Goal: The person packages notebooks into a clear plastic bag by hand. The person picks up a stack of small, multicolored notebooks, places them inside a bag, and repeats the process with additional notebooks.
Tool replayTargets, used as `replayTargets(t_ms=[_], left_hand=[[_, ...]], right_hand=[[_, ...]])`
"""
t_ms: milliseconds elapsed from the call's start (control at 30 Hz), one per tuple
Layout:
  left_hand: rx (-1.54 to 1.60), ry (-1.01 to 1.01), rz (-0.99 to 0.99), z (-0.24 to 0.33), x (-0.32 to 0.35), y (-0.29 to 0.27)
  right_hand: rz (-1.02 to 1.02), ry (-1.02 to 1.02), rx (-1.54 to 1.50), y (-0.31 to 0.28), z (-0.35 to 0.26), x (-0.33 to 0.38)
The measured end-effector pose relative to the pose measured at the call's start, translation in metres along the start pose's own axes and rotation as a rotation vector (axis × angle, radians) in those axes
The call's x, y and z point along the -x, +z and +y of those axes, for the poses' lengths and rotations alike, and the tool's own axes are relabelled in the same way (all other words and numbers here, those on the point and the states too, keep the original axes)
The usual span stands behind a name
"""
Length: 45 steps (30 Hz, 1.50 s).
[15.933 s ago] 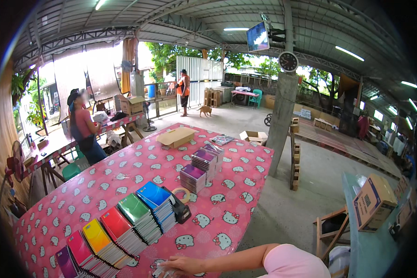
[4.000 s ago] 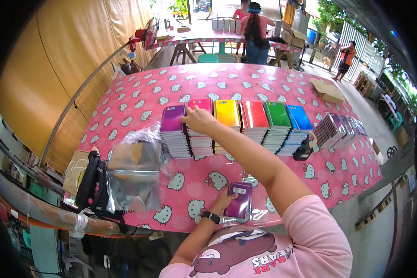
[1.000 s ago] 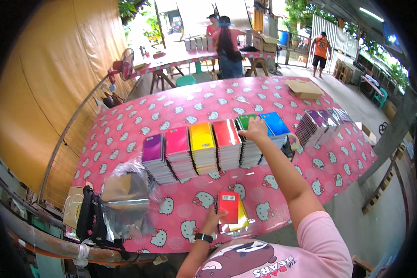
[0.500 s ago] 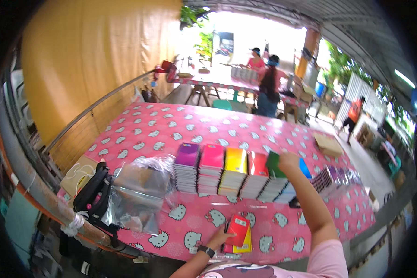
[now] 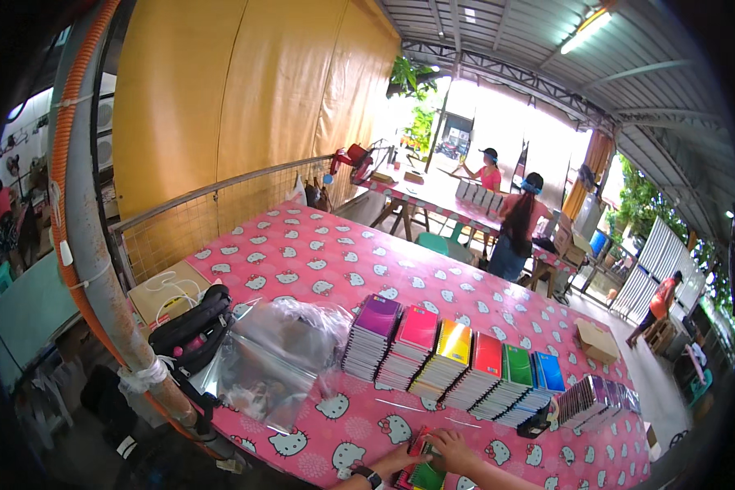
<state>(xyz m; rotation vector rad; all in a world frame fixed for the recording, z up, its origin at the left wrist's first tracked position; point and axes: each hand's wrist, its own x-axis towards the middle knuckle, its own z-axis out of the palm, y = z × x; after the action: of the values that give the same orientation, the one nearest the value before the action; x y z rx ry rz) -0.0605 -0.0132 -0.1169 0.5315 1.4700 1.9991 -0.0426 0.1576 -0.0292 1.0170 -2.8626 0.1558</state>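
Observation:
Near the table's front edge, my left hand (image 5: 394, 461) grips a small bunch of spiral notebooks, with a red notebook (image 5: 419, 442) showing at its top. My right hand (image 5: 454, 452) bends over the same bunch, its fingers closed on a green notebook (image 5: 426, 477); my hands partly hide the covers. Just beyond stand notebook stacks in a row: purple (image 5: 377, 314), pink (image 5: 417, 324), yellow (image 5: 453, 339), red (image 5: 487, 354), green (image 5: 518, 364) and blue (image 5: 550, 371).
Clear plastic bags (image 5: 273, 351) lie left of the stacks, beside a black pouch (image 5: 192, 331). Wrapped notebooks (image 5: 588, 400) and a small black object (image 5: 537, 420) are at the right. A brown box (image 5: 596, 340) sits farther back. A metal post (image 5: 110, 269) rises at the left; people work beyond.
My right hand has come back from the green stack to the bunch by my left hand. A green notebook now shows there. The head view has tilted up and turned.

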Motion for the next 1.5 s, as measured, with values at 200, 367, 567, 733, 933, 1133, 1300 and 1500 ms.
replayTargets(t_ms=[200,367,567,733,933,1133,1300,1500], left_hand=[[0.074,-0.078,0.045,-0.019,-0.007,0.002],[0.115,-0.084,0.085,-0.02,-0.003,0.001],[0.066,0.004,0.11,-0.032,-0.008,0.001],[0.099,-0.061,0.106,-0.018,-0.001,-0.001],[0.179,-0.127,0.014,-0.009,0.001,-0.001],[0.122,-0.127,-0.003,0.007,0.004,0.002],[0.207,-0.137,-0.009,-0.023,-0.004,-0.007],[0.25,-0.162,-0.023,-0.039,-0.009,-0.016]], right_hand=[[0.446,0.355,0.102,-0.078,0.086,-0.009],[0.492,0.944,0.394,-0.13,0.18,-0.001],[0.217,1.138,0.217,-0.12,0.227,0.018],[0.358,1.09,0.383,-0.106,0.237,0.023],[0.056,1.075,0.345,-0.118,0.266,0.028],[0.214,1.054,0.525,-0.112,0.254,0.018],[0.364,0.976,0.654,-0.179,0.215,0.025],[-0.448,0.206,0.411,-0.123,0.06,-0.006]])
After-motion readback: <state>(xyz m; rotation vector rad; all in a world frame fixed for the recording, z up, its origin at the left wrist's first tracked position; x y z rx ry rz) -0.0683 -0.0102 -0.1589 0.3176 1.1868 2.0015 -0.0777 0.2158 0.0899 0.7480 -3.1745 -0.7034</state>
